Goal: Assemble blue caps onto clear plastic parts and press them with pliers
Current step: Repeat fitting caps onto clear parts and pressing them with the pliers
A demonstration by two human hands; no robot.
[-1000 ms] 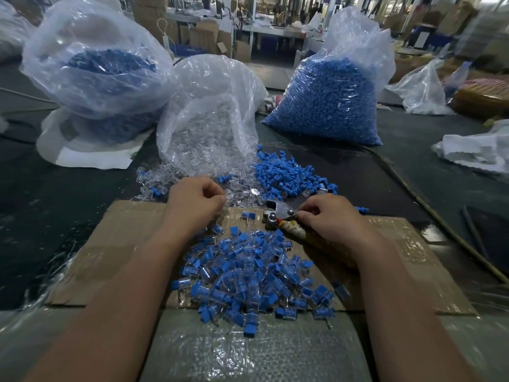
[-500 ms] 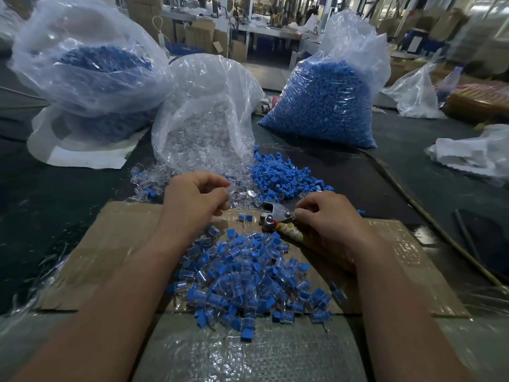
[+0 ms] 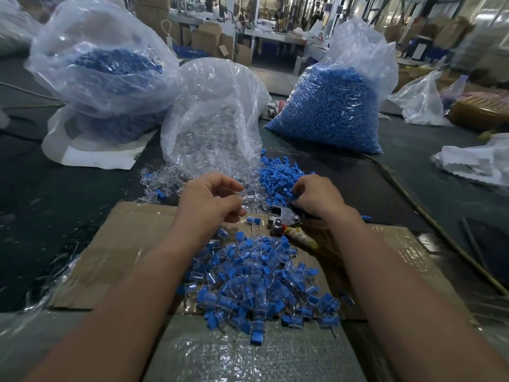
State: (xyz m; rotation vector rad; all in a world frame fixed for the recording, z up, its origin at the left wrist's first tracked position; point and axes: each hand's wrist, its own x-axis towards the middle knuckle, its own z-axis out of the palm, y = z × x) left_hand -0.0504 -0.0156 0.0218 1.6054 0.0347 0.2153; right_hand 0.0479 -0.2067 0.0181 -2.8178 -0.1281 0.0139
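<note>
Three bags stand along the back of the worktop [image 3: 55, 205]: blue bag [image 3: 104, 67], clear bag [image 3: 217, 117], caps bag [image 3: 330, 111]. In front, the left hand [image 3: 209, 205] curls its fingers [image 3: 231, 186] over loose clear parts [image 3: 168, 175] and the right hand [image 3: 319, 197] digs curled fingers [image 3: 300, 186] into loose blue caps [image 3: 278, 169]; I can't tell whether either pinches a piece. One pair of pliers [image 3: 283, 219] lies under the right palm on the cardboard [image 3: 115, 252], beside a heap [image 3: 256, 288] of capped parts too many to count.

We note glossy crinkled plastic bags [image 3: 217, 117], matt blue plastic caps [image 3: 278, 175], bare metal pliers [image 3: 283, 219], rough brown cardboard [image 3: 115, 252], dark matt worktop [image 3: 41, 202].
</note>
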